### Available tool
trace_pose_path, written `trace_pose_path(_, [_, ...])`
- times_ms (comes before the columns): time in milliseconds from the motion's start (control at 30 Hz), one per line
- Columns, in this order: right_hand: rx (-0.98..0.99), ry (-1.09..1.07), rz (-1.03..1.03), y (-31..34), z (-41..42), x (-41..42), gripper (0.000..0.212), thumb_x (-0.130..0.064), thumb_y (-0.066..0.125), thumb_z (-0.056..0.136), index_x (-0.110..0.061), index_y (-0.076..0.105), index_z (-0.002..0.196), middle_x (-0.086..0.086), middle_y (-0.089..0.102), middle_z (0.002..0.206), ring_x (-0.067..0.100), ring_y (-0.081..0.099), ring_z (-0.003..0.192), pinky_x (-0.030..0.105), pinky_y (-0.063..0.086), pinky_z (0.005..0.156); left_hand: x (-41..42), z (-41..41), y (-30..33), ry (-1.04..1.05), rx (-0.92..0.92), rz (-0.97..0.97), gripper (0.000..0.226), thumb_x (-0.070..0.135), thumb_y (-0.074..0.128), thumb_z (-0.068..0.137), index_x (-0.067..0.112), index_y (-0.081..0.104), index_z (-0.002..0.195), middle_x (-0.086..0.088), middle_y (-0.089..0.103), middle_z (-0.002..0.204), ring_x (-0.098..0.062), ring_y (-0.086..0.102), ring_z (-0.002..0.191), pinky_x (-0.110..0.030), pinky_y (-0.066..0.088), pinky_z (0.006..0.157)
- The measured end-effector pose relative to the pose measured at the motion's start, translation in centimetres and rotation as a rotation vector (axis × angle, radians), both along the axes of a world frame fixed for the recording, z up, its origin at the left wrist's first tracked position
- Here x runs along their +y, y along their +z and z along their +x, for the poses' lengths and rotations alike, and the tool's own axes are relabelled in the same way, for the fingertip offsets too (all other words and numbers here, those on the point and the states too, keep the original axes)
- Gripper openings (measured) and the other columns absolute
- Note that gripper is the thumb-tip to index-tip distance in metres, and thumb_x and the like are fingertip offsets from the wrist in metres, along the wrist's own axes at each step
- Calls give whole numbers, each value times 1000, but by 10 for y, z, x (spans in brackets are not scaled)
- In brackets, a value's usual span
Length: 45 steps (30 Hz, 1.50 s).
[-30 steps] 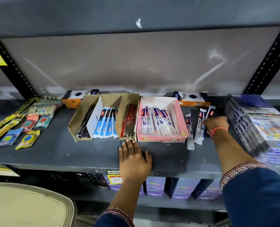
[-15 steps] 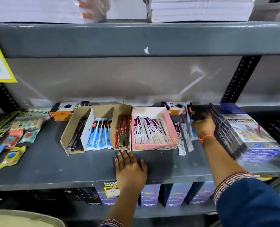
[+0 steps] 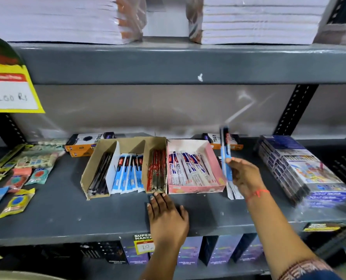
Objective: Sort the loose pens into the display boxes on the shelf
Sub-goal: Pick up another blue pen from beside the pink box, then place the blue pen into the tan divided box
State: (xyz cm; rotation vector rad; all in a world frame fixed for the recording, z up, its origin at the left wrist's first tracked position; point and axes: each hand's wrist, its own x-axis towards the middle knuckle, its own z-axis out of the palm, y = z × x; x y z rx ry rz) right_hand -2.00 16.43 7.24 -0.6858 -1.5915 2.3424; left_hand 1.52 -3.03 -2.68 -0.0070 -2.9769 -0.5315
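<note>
My right hand point(image 3: 243, 174) grips a blue packaged pen point(image 3: 226, 156), held upright just right of the pink display box point(image 3: 215, 158), which holds white-and-blue pen packs. Left of it stands a brown cardboard box point(image 3: 125, 143) with three slots: black pens point(image 3: 100, 176), blue pen packs point(image 3: 127, 174) and red pens point(image 3: 157, 170). A few loose pen packs point(image 3: 233, 190) lie on the shelf below my right hand. My left hand point(image 3: 166, 217) rests flat on the grey shelf point(image 3: 57, 215), fingers spread, its tips at the brown box's front edge.
A stack of shrink-wrapped boxes point(image 3: 301, 168) sits at the right. Small packets point(image 3: 16, 201) lie scattered at the left. Orange-and-black boxes point(image 3: 83, 142) stand behind the display boxes. Paper stacks point(image 3: 259, 19) fill the upper shelf; a yellow price tag point(image 3: 10, 91) hangs at the left.
My right hand has come back from the rear of the shelf with a blue pen pack, now lifted upright beside the pink box. The camera tilted up. My left hand stayed put.
</note>
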Motion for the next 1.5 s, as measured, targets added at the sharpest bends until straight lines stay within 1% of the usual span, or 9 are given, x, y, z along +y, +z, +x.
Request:
trace_pose_path(167, [79,199,-125,13,34,-59,21,0,61,81,-15,64,67,-4,71,51,7,63,46,18,50,49,-3,2,0,-15,4,-10,69,43,26,93,-2,7,142,-22,17,152,-32,14,140,-40,7,115])
trace_pose_path(300, [138,276,-172,17,61,-94,25,5,60,80,-12,67,64,-2,72,53,6,66,47,16,53,44,-12,6,-2,-77,136,93,61,32,49,89,-3,31,136,-24,40,140,-37,38,130,-45,27,110])
trace_pose_path(467, [209,346,-152,28,86,-120,21,0,68,69,-14,74,54,-2,73,54,6,67,50,16,55,48,-27,7,-8,-175,61,-33,64,40,32,92,6,13,143,-13,24,152,-25,21,139,-34,12,115])
trace_pose_path(567, [237,369,-138,35,93,-127,4,-13,71,55,-14,75,56,-2,72,55,7,67,50,16,55,49,-27,10,-3,-166,89,27,60,31,58,82,0,41,131,-22,52,131,-36,47,122,-43,36,106])
trace_pose_path(933, [196,384,-86,33,86,-130,24,6,63,80,-12,74,66,-1,74,59,7,68,52,15,53,49,-27,13,2,-128,199,181,45,15,75,70,-1,59,109,-22,68,100,-40,64,93,-50,55,80])
trace_pose_path(1000, [153,369,-92,31,79,-135,24,8,61,81,-12,70,71,-2,73,57,6,67,49,16,53,46,-34,13,4,-125,200,150,45,15,68,77,-1,56,116,-25,65,112,-41,59,105,-49,50,92])
trace_pose_path(1133, [78,286,-40,21,58,-158,29,13,59,80,-15,60,73,4,64,65,13,58,53,21,51,50,-82,8,0,-26,144,5,53,35,35,95,9,27,140,-11,30,149,-22,26,138,-32,14,114])
trace_pose_path(1333, [23,326,231,-2,16,-207,24,21,49,80,8,68,86,5,61,67,12,55,58,13,48,53,-143,0,6,183,72,-24,58,39,34,94,6,24,140,-11,27,151,-22,23,138,-32,11,114])
trace_pose_path(1500, [-35,400,607,-15,-10,-245,37,16,41,83,3,69,104,13,68,108,18,60,96,12,46,79,-159,-11,8,228,36,7,61,34,39,92,1,21,140,-17,26,150,-26,20,139,-33,8,114])
